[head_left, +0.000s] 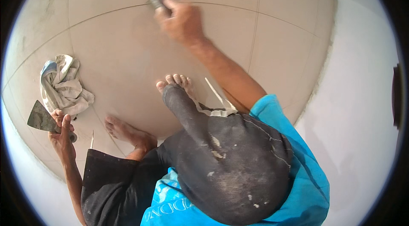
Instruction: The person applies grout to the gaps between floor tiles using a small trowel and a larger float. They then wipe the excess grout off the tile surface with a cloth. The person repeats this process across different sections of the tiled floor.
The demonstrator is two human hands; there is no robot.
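Steel scraper and small grout tool at a tiled floor.
Left hand gripped the stiff, light scraper by its handle beside a soft rag; farther off, right hand closed around the tool on a tile joint.
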